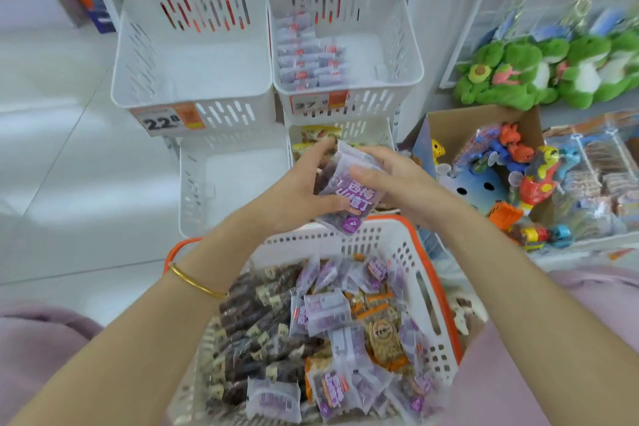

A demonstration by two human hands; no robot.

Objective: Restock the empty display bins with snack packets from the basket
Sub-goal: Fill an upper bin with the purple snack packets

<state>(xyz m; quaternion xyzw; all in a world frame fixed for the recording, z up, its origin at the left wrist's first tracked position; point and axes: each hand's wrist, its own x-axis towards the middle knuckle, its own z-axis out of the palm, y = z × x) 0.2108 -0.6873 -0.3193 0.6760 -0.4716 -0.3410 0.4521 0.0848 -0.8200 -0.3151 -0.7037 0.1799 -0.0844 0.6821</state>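
Above the basket (428,290), the left hand (290,199) and right hand (401,180) are clasping a purple snack-packet stack (351,195) (fingers (363,174) curled round it); uneven squeezing may be risking packets sliding out.

The white slotted display bins (138,55) and the white perforated basket with an orange rim (411,266) are matt moulded plastic. The purple snack packets (349,197) are glossy, crinkled film. The thin gold bangle (193,282) is polished metal, the brown box (460,128) matt cardboard, the green soft toys (511,79) fuzzy plush.
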